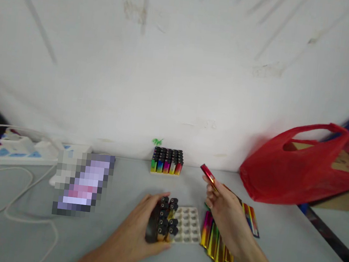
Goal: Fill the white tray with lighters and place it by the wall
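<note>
My left hand [138, 228] is wrapped around the left side of a group of black-topped lighters [164, 214]. They stand in two columns in a white tray [190, 225] with round-cornered pockets; the tray's right part shows bare pockets. Between the thumb and fingers of my right hand [227, 208], raised above the table, is a thin shiny red-and-gold foil sleeve [209, 175], tilted up to the left. Below that hand, several metallic rainbow-and-gold sleeves [216, 247] lie fanned out. More colourful sleeves [250, 219] show to its right, partly hidden by the hand.
A block of several colourful lighters [167, 164] stands by the wall. On the left are a white power strip [33, 150], loose white cables [30, 217] and a blurred-out phone [86, 186]. A red plastic bag [286, 169] with cardboard inside sits at right.
</note>
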The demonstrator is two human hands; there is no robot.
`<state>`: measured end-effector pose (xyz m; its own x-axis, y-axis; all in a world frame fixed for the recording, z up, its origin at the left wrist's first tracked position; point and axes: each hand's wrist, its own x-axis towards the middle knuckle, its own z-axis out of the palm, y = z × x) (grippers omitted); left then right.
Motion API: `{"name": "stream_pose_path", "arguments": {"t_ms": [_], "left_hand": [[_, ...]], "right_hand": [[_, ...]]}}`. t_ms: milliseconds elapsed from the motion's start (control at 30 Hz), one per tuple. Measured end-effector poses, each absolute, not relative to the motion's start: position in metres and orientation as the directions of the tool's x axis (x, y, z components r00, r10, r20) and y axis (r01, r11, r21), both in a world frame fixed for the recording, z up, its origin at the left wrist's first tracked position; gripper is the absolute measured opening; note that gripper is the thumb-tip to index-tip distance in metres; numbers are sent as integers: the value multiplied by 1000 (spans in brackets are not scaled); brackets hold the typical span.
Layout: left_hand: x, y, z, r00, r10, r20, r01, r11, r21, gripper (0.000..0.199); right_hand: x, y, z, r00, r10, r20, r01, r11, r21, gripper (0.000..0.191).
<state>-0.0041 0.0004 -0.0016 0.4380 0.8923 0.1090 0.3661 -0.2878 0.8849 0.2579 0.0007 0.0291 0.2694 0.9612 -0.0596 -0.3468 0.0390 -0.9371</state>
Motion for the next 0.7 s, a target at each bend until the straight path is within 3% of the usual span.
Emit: {"name": "stream_pose_path", "arguments": {"t_ms": [67, 167, 333, 567, 700], "left_hand": [[-5, 0, 0, 442, 890, 110, 374, -295, 879, 92], [-6, 0, -2, 445, 889, 106, 378, -294, 878, 93], [-6, 2, -10, 452, 884, 115, 373, -305, 876, 97], [-3, 1, 0, 423, 903, 71, 408, -259, 876, 96], [-4, 0, 2, 419, 906, 64, 395, -245, 885, 99]], "right_hand": [[256, 0, 37, 177, 978, -108, -566, 11, -824, 36], [252, -4, 44, 77, 992, -99, -669, -22, -743, 27], [242, -12, 39, -84, 993, -89, -669, -122, -734, 27], [226, -15, 26, -113, 988, -109, -607, -156, -779, 12], [226, -16, 30, -255, 964, -78, -645, -230, -729, 44]]}}
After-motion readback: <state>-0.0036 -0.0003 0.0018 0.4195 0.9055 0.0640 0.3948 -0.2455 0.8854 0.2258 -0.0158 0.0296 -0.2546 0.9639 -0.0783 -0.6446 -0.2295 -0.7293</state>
